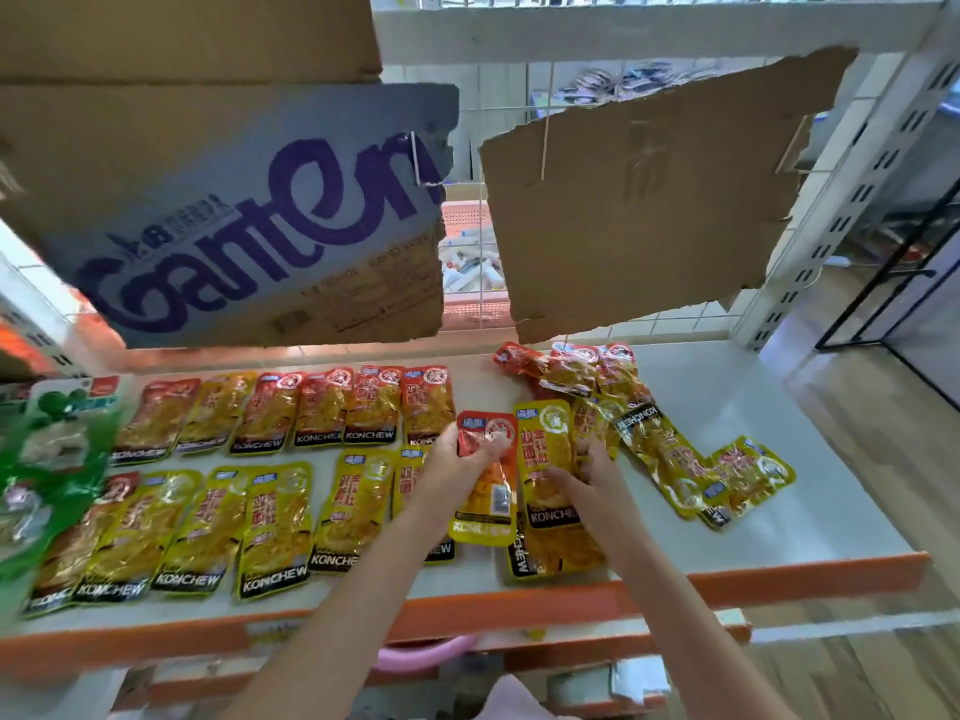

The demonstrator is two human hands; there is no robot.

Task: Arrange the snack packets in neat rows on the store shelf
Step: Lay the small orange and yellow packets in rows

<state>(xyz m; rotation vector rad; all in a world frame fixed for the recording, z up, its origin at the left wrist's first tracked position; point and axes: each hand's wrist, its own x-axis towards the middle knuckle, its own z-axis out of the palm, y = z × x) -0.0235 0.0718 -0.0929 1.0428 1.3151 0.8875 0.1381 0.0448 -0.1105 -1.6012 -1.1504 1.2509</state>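
The left hand (457, 459) grips a red-topped packet (485, 480), thumb curled over its upper face, holding it just above the shelf (779, 459). Touching that packet's right edge is a yellow packet (548, 459), which the right hand (592, 470) pinches near its middle with curled fingers. More yellow packets lie under the yellow packet, one (519, 556) turned sideways below it.

Left of the red-topped packet, a back row (291, 413) of orange and red-topped packets lies side by side, edges overlapping. Below and left of it, a front row (208, 522) of yellow packets runs along the shelf's orange lip (675, 589), also overlapping and slightly fanned.

Right of the red-topped packet, loose packets lie in a heap (576, 376) toward the shelf's back, and two more (701, 475) lie tilted further right, overlapping each other.

Far left of the red-topped packet, a green bag (47, 459) hangs blurred at the shelf's end. Above it, a printed carton (234, 226) and a torn cardboard sheet (649, 200) stand against the wire back.
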